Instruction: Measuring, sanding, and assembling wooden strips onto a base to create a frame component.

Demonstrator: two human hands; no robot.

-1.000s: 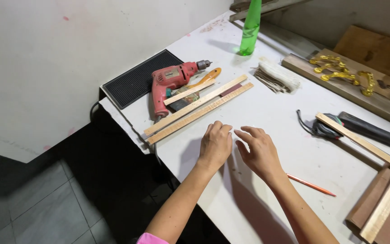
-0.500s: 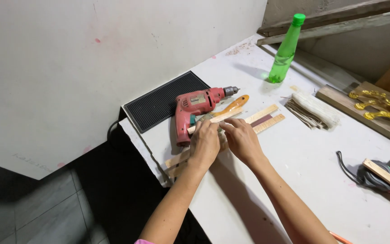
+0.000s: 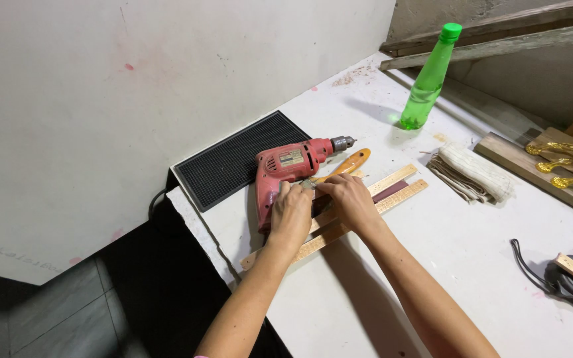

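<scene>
I see the red drill (image 3: 285, 174) lying on its side on the white tabletop (image 3: 472, 245), near the left edge beside the black ribbed mat (image 3: 233, 159). My left hand (image 3: 291, 213) and right hand (image 3: 347, 199) meet at its grip, fingers curled on something small (I cannot tell what), over the wooden strips (image 3: 392, 189). The green bottle (image 3: 428, 79) stands capped, contents clear. Since half a second ago, both hands have slid closer to the drill.

White table (image 3: 472, 265) against pale wall (image 3: 101, 99), grey tiled floor (image 3: 54, 318).
</scene>
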